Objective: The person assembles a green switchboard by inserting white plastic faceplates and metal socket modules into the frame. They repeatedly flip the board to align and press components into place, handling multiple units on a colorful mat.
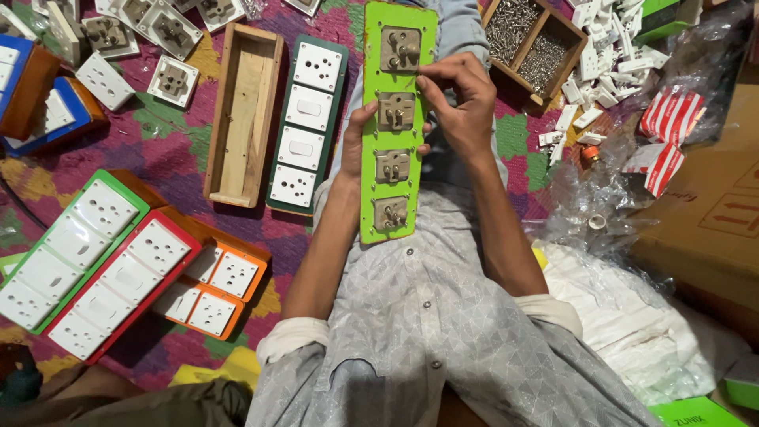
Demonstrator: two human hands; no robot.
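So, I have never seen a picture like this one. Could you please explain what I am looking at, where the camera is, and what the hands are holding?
The camera sits on a person's head and looks down at their lap and their two bare hands. The left hand steadies a long green panel by its edge. The panel lies back side up, showing four brown socket backs. The right hand pinches something small at the second socket back; what it is cannot be seen. On the patterned cloth around lie finished switch boards, an empty wooden box, a tray of screws and loose white parts.
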